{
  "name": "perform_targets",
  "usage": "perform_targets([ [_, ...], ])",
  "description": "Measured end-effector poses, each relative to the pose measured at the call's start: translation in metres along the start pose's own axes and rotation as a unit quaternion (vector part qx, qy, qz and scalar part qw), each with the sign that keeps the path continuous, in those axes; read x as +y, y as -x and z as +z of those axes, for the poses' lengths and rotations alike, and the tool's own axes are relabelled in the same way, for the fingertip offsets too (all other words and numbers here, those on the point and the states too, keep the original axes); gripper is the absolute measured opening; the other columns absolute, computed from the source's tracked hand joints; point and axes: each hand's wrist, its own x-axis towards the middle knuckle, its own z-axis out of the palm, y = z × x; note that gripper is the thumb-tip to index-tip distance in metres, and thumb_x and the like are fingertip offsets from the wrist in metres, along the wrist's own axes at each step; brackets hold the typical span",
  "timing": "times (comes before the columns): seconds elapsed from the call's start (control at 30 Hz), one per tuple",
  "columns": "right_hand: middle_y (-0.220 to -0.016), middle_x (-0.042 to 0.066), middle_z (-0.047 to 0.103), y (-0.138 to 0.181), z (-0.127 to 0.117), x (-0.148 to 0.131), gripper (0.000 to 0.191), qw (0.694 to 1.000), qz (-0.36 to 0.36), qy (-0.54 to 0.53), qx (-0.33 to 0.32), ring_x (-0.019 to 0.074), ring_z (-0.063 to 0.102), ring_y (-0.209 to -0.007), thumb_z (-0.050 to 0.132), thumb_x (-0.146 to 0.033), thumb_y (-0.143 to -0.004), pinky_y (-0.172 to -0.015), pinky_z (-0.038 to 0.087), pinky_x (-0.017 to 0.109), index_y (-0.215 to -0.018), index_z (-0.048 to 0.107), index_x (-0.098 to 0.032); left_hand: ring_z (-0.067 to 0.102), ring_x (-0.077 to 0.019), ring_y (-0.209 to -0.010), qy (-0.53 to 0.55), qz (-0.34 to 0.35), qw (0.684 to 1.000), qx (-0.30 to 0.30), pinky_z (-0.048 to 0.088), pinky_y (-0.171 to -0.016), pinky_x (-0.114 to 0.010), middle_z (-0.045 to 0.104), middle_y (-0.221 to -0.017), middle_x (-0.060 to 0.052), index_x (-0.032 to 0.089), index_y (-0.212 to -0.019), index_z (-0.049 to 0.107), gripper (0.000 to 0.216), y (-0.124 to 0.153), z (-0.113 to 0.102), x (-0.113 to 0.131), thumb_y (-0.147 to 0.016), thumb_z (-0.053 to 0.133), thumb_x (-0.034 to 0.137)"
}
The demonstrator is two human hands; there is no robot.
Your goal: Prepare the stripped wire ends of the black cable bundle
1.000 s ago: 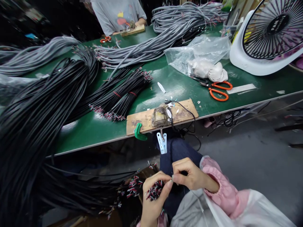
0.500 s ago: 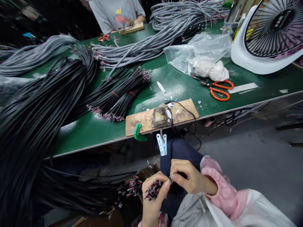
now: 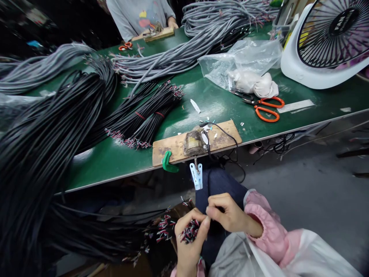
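Note:
My left hand (image 3: 188, 234) is wrapped round a bundle of black cables (image 3: 190, 232), whose stripped ends show red, white and dark wires inside the curled fingers. Its thumb and forefinger pinch together at the tip. Touching them, my right hand (image 3: 226, 213) pinches at the same spot; the thin wire end between the fingertips is mostly hidden. Both hands are over my lap, below the table edge. Just above them, a light blue clothespin (image 3: 196, 177) hangs from a metal tip at the wooden board (image 3: 170, 148).
On the green table (image 3: 184, 119) lie black cable bundles (image 3: 141, 119), grey cables (image 3: 161, 61), orange-handled scissors (image 3: 266, 105) and a plastic bag (image 3: 242, 57). A white fan (image 3: 311, 73) stands right. A green clamp (image 3: 168, 161) grips the board. Across the table sits a person (image 3: 141, 17).
My left hand has shifted slightly right and my right hand slightly left, bringing the fingertips closer together. The green wire visible between them before is now hidden.

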Motion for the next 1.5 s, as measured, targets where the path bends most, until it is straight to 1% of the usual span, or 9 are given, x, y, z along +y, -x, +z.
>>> perform_targets([
  [0.13,-0.065,-0.002,0.045,0.002,0.001,-0.003,0.045,0.998,-0.033,0.025,0.039,0.0131,0.041,-0.059,0.043,-0.044,-0.106,-0.059,0.034,0.027,-0.068,0.045,-0.020,0.051,-0.0109,-0.050,-0.011,0.008,1.000,0.000,0.041,-0.054,-0.022,0.056,-0.054,0.005,0.019,-0.061,0.061,0.029,-0.001,0.001,-0.003,-0.087,0.072,0.023],
  [0.33,-0.072,0.000,0.050,0.003,0.002,-0.001,0.037,0.996,-0.073,0.036,0.047,0.0150,0.048,-0.066,0.042,-0.040,-0.107,-0.064,0.039,0.028,-0.077,0.050,-0.020,0.057,-0.0107,-0.050,-0.029,0.032,0.999,0.008,0.044,-0.054,-0.020,0.063,-0.059,0.005,0.020,-0.077,0.071,0.010,-0.001,-0.002,-0.006,-0.086,0.074,0.020],
  [0.5,-0.082,0.004,0.059,0.004,0.002,0.000,0.033,0.998,-0.018,0.004,0.060,0.0154,0.055,-0.071,0.044,-0.046,-0.106,-0.066,0.045,0.027,-0.095,0.059,-0.018,0.058,-0.0103,-0.053,-0.021,0.018,0.998,0.048,0.046,-0.057,-0.020,0.064,-0.061,0.006,0.021,-0.080,0.072,0.007,0.001,0.001,-0.004,-0.086,0.074,0.020],
  [0.7,-0.072,0.002,0.057,0.006,0.001,-0.009,0.029,0.996,-0.040,0.042,0.067,0.0148,0.053,-0.066,0.059,-0.038,-0.100,-0.062,0.044,0.026,-0.080,0.062,-0.017,0.063,-0.0114,-0.055,-0.032,0.030,0.998,0.044,0.049,-0.058,-0.020,0.069,-0.063,0.005,0.020,-0.076,0.072,0.009,0.006,0.000,-0.004,-0.083,0.077,0.018],
  [0.83,-0.075,0.005,0.062,0.011,0.003,-0.013,0.020,0.995,-0.056,0.051,0.071,0.0156,0.057,-0.068,0.058,-0.027,-0.098,-0.063,0.046,0.027,-0.083,0.066,-0.015,0.066,-0.0106,-0.055,-0.032,0.043,0.997,0.057,0.051,-0.059,-0.018,0.071,-0.063,0.006,0.022,-0.077,0.073,0.008,0.007,-0.002,-0.006,-0.083,0.078,0.018],
  [1.1,-0.064,0.003,0.067,0.014,0.001,-0.011,0.017,0.989,-0.068,0.089,0.100,0.0132,0.057,-0.056,0.064,-0.020,-0.090,-0.060,0.047,0.026,-0.075,0.071,-0.015,0.070,-0.0117,-0.053,-0.040,0.042,0.997,0.055,0.054,-0.057,-0.017,0.075,-0.062,0.006,0.023,-0.079,0.076,0.005,0.009,-0.005,-0.004,-0.083,0.076,0.019],
  [1.2,-0.068,0.005,0.069,0.012,-0.003,-0.014,0.018,0.987,-0.058,0.094,0.114,0.0137,0.059,-0.059,0.063,-0.021,-0.092,-0.058,0.048,0.025,-0.080,0.075,-0.014,0.071,-0.0128,-0.051,-0.025,0.035,0.998,0.050,0.055,-0.057,-0.018,0.075,-0.060,0.005,0.023,-0.081,0.077,0.004,0.010,-0.005,-0.003,-0.085,0.075,0.020],
  [1.33,-0.079,0.009,0.074,0.012,-0.005,-0.015,0.018,0.992,-0.073,0.061,0.085,0.0155,0.065,-0.068,0.065,-0.025,-0.096,-0.062,0.052,0.024,-0.089,0.077,-0.013,0.071,-0.0137,-0.050,-0.031,0.033,0.998,0.036,0.055,-0.057,-0.019,0.075,-0.059,0.004,0.022,-0.080,0.076,0.005,0.009,-0.005,0.000,-0.085,0.075,0.022],
  [1.5,-0.074,0.008,0.070,0.009,-0.001,-0.016,0.018,0.989,-0.083,0.084,0.094,0.0154,0.061,-0.065,0.062,-0.022,-0.095,-0.060,0.050,0.026,-0.086,0.075,-0.013,0.069,-0.0132,-0.050,-0.035,0.034,0.998,0.032,0.054,-0.056,-0.020,0.073,-0.058,0.004,0.021,-0.076,0.075,0.007,0.008,-0.005,-0.001,-0.083,0.077,0.021],
])
